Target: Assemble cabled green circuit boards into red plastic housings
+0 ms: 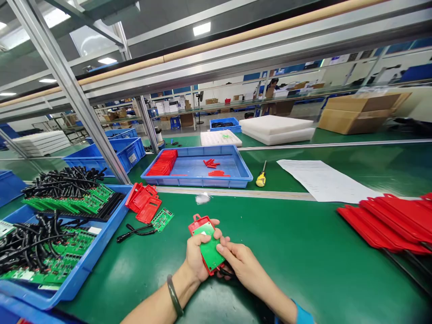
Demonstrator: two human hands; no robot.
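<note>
My left hand [196,258] is wrapped round a red plastic case [196,224] from its left side and from beneath. In the case lies a green circuit board [212,255], its flat side facing up. The thumb of my right hand [239,259] presses on the board's right edge, while its other fingers curl under the case near a black cable [225,272]. To the left, another circuit board [162,219] with a black cable rests on the green bench beside several loose red case parts [148,209].
A blue bin [84,270] of cabled boards stands at the left. Ahead is a blue tray [202,181] with red parts. A yellow screwdriver [261,179], a paper sheet [324,180] and a crumpled plastic scrap [203,198] lie around. Red cases [388,220] are stacked at the right.
</note>
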